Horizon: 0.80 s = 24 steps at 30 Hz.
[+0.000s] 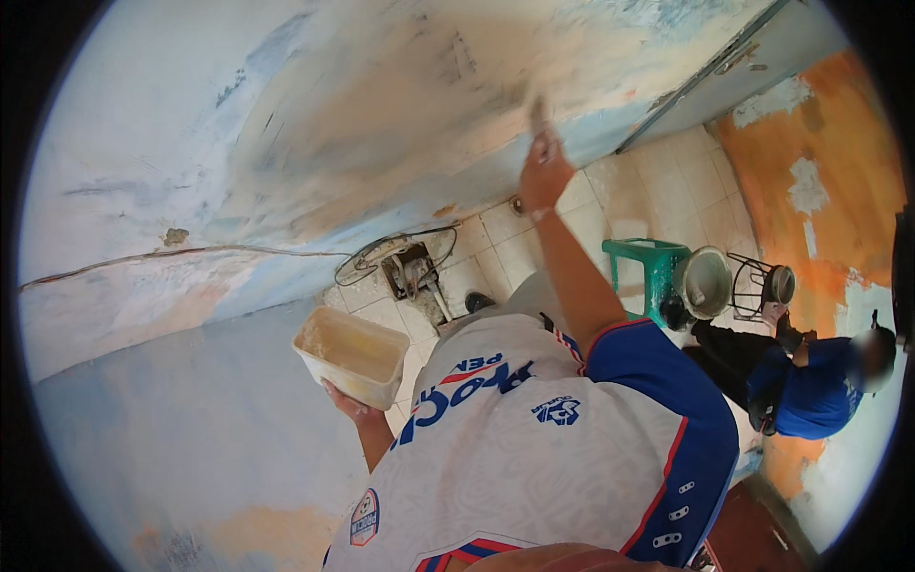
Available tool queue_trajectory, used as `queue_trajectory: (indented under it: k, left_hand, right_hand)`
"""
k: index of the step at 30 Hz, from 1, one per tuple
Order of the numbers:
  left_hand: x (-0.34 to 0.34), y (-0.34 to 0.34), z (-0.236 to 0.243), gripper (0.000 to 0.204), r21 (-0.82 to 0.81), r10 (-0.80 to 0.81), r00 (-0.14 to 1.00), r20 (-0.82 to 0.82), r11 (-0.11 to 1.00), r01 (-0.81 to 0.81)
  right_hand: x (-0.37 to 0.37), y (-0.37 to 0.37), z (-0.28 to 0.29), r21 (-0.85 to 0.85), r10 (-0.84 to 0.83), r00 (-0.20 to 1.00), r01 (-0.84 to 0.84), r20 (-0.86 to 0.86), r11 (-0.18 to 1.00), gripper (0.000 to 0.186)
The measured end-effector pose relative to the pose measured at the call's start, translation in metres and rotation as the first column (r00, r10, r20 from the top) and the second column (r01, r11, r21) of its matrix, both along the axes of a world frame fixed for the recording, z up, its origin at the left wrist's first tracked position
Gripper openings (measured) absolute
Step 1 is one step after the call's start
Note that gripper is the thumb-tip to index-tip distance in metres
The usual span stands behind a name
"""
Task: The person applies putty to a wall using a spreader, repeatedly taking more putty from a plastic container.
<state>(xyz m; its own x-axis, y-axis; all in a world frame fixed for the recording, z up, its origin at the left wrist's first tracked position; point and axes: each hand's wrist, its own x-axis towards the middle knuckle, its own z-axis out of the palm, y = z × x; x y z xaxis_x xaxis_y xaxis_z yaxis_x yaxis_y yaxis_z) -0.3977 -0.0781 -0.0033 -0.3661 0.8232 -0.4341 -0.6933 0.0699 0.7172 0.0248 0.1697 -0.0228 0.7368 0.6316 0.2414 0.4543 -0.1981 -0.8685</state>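
My left hand (351, 408) grips a rectangular cream plastic tub (353, 353) from below, its fingers along the outer side. Whitish residue coats the inside of the tub. My right arm reaches up to the patchy painted wall (353, 114), where my right hand (545, 179) is closed round a narrow brush-like tool (538, 112). Motion smears the tool's tip, so its exact kind and whether it touches the wall cannot be told. The wall there carries beige and pale blue smears.
A cable (191, 251) runs along the wall near a cluttered box (412, 272) on the tiled floor (515, 250). To the right stand a green plastic stool (648, 250), a round basin (707, 282) and a black metal stand (751, 286). Another person in blue (815, 391) crouches by the orange wall (829, 143).
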Motion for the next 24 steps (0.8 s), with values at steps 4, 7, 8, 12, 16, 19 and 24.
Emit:
queue_trajectory:
  k: [4, 7, 8, 12, 16, 19, 24]
  left_hand:
    - [-0.030, 0.010, -0.006, 0.063, 0.008, -0.070, 0.997, 0.016, 0.998, 0.070]
    - [-0.039, 0.015, -0.006, 0.063, 0.017, -0.074, 0.996, 0.039, 0.997, 0.074]
    - [-0.041, 0.017, -0.009, 0.063, 0.027, -0.067, 0.997, 0.034, 0.997, 0.066]
    - [-0.042, 0.023, -0.003, 0.063, 0.033, -0.071, 0.995, 0.065, 0.997, 0.069]
    - [-0.056, 0.019, -0.010, 0.062, 0.103, -0.142, 0.986, 0.093, 0.986, 0.132]
    - [-0.070, 0.011, -0.015, 0.063, 0.064, -0.097, 0.990, 0.103, 0.994, 0.091]
    - [-0.079, 0.003, -0.010, 0.065, -0.011, -0.025, 0.996, 0.090, 1.000, 0.026]
  right_hand:
    - [0.050, 0.034, 0.001, 0.256, -0.319, 0.945, 0.292, 0.072, 0.921, 0.040]
    - [0.016, 0.057, 0.004, 0.110, -0.213, 0.977, 0.211, 0.001, 0.971, 0.036]
    - [-0.011, 0.061, 0.008, 0.064, -0.126, 0.992, 0.127, -0.022, 0.990, 0.034]
    - [-0.131, 0.063, -0.007, 0.073, 0.039, 0.994, -0.032, -0.099, 0.997, 0.051]
    - [-0.189, 0.036, -0.024, 0.267, 0.143, 0.974, -0.093, -0.174, 0.959, 0.048]
    - [-0.175, 0.007, -0.039, 0.181, 0.160, 0.981, -0.139, -0.106, 0.974, 0.040]
    - [-0.077, 0.008, -0.010, 0.179, -0.182, 0.983, 0.183, -0.021, 0.967, 0.035]
